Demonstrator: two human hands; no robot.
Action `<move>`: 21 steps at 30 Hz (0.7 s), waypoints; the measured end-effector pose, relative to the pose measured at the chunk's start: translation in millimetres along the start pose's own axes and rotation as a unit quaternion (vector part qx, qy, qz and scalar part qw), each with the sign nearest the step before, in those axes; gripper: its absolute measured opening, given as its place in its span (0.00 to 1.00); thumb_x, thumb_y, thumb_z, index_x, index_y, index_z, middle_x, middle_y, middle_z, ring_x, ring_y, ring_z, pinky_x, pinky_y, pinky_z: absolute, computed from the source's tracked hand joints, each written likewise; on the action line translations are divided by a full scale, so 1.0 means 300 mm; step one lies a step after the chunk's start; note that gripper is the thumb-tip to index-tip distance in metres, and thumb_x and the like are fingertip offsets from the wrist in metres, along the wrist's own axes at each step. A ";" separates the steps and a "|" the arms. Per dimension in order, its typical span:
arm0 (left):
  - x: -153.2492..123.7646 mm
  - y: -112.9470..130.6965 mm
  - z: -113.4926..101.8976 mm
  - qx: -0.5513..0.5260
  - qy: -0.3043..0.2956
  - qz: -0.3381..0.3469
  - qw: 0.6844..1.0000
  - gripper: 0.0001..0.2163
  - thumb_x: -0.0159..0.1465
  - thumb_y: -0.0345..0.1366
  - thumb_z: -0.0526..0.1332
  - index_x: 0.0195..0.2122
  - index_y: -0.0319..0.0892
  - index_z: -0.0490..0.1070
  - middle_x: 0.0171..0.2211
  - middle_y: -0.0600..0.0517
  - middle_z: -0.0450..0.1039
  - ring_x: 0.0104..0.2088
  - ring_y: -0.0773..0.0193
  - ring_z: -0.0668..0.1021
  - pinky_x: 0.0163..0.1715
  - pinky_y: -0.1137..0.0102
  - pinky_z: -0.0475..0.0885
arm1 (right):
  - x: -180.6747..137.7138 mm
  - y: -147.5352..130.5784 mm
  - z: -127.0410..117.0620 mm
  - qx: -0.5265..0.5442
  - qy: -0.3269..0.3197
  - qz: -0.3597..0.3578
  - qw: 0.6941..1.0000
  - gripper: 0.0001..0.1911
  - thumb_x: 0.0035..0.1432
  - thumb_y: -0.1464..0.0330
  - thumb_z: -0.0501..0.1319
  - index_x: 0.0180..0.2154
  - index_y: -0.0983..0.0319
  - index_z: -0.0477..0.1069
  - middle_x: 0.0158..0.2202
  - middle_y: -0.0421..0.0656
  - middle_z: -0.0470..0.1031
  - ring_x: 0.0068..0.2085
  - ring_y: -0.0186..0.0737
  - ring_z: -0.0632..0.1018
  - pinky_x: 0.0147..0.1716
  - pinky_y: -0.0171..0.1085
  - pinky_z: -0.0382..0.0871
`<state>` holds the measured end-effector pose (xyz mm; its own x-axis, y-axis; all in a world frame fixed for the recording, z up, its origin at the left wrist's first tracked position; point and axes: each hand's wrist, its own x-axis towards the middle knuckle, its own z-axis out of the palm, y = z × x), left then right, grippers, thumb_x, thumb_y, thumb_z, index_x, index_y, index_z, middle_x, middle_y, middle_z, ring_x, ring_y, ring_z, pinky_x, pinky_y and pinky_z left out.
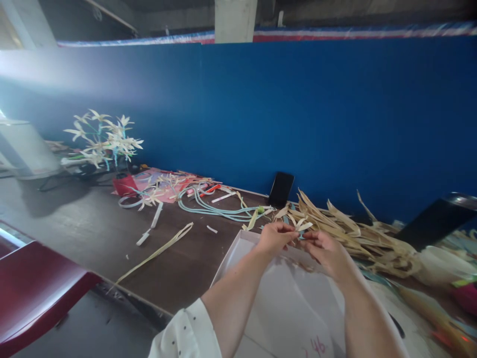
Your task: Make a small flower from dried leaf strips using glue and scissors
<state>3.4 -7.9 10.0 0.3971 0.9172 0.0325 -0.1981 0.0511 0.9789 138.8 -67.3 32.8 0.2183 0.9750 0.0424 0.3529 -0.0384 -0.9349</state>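
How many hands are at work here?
2. The left hand and the right hand meet above the white box, and both pinch a small pale leaf piece. No other hands are in view.

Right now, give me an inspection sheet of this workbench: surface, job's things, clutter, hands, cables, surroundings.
Surface: dark brown table, with scraps scattered over its middle.
Job's things: pale leaf piece held above a white box; heap of dried leaf strips to the right.
Clutter: long loose strip, white offcuts, phone leaning on the wall.
Hands: left hand and right hand both pinch the leaf piece.
Cables: light blue cords looped on the table.
Surroundings: blue wall behind; pale flowers on blue stems at far left; red seat at lower left.
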 end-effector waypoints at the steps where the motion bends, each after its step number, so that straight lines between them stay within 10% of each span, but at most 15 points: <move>1: 0.000 -0.002 0.000 0.002 -0.002 0.004 1.000 0.13 0.47 0.40 0.66 0.30 0.36 0.72 0.19 0.54 0.68 0.20 0.72 0.70 0.16 0.78 0.62 | 0.001 0.001 0.000 -0.001 0.000 -0.001 1.000 0.16 0.44 0.59 0.64 0.33 0.63 0.67 0.23 0.39 0.73 0.21 0.32 0.67 0.20 0.33 0.56; 14: 0.001 -0.002 0.003 0.009 0.011 0.015 1.000 0.08 0.49 0.35 0.65 0.28 0.37 0.70 0.16 0.56 0.65 0.16 0.74 0.66 0.17 0.77 0.62 | 0.020 0.024 -0.002 0.015 0.052 -0.005 0.999 0.19 0.43 0.58 0.65 0.36 0.62 0.69 0.24 0.41 0.74 0.22 0.34 0.69 0.20 0.33 0.58; 21: 0.016 0.008 -0.006 -0.071 0.112 0.023 0.991 0.10 0.50 0.37 0.65 0.29 0.36 0.69 0.18 0.56 0.66 0.17 0.75 0.67 0.17 0.78 0.62 | 0.023 0.047 -0.015 0.025 0.146 -0.010 0.989 0.19 0.42 0.54 0.63 0.29 0.63 0.73 0.20 0.41 0.71 0.16 0.31 0.63 0.14 0.32 0.49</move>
<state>3.3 -2.8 12.3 0.1784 0.9838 0.0159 -0.3417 0.0468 0.9386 149.4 -62.2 21.4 0.4686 0.8700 0.1535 0.3160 -0.0027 -0.9488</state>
